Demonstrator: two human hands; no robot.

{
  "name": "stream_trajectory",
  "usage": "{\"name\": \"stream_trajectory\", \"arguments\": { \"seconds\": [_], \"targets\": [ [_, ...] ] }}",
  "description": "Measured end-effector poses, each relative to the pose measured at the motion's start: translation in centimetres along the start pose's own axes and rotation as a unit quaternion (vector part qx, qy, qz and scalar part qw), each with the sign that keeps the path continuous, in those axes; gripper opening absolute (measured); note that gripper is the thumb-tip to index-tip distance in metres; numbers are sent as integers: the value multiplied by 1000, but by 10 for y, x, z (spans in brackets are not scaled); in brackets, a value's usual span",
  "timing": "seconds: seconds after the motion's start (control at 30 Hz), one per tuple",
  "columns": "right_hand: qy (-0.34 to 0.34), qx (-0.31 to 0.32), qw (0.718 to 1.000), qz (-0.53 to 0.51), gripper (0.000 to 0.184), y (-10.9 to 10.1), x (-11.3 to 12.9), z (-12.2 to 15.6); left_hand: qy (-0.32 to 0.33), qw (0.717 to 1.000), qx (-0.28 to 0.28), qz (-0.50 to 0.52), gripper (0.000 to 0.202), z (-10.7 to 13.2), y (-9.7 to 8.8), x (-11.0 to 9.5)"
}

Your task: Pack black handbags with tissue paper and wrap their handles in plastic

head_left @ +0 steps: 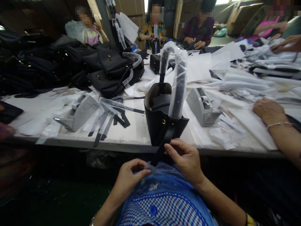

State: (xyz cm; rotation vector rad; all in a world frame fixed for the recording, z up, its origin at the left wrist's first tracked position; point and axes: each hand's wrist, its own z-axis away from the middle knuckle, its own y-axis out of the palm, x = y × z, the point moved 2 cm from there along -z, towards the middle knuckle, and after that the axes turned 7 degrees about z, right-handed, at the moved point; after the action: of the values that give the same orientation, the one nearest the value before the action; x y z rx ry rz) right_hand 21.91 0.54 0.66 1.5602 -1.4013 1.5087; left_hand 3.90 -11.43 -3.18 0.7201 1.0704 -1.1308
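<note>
A black handbag stands at the near edge of the table, its handle arching up wrapped in clear plastic film. A black strap hangs from the bag down over the table edge toward my lap. My right hand is closed around that strap just below the edge. My left hand pinches a small pale piece of film or tape at the strap's lower end.
Two grey tape dispensers flank the bag. A heap of black bags fills the left back. White paper and film cover the right side. A co-worker's hand rests at right; other people sit across the table.
</note>
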Motion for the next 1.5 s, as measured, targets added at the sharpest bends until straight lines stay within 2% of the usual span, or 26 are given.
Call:
{"name": "stream_trajectory", "arguments": {
  "seconds": [0.3,0.47,0.6,0.73,0.9,1.0,1.2,1.33,1.43,1.5],
  "targets": [
    [-34,32,996,76,17,2,5,2,-3,999,-2,37,18,2,3,-1],
    [-41,53,993,96,17,5,3,-3,-9,988,-16,156,26,-7,13,-5],
    [-58,53,991,107,18,-1,0,-10,24,970,-44,239,29,-26,35,-24],
    [-39,77,991,104,27,-9,1,-18,65,959,-45,273,33,-46,56,-50],
    [1,62,991,115,27,-11,9,-28,116,947,-63,292,31,-59,66,-67],
    [24,52,994,95,30,-9,8,-31,122,947,-73,290,32,-58,67,-63],
    [33,35,994,98,34,-4,6,-34,126,952,-64,270,42,-46,73,-41],
    [-12,19,989,143,34,-4,15,-38,135,952,-100,257,39,-45,77,-32],
    [-56,-12,980,191,37,-4,21,-41,187,947,-140,219,33,-46,75,-30],
    [-50,-15,980,190,40,-2,21,-42,265,940,-165,142,23,-45,70,-32]
  ]
}}
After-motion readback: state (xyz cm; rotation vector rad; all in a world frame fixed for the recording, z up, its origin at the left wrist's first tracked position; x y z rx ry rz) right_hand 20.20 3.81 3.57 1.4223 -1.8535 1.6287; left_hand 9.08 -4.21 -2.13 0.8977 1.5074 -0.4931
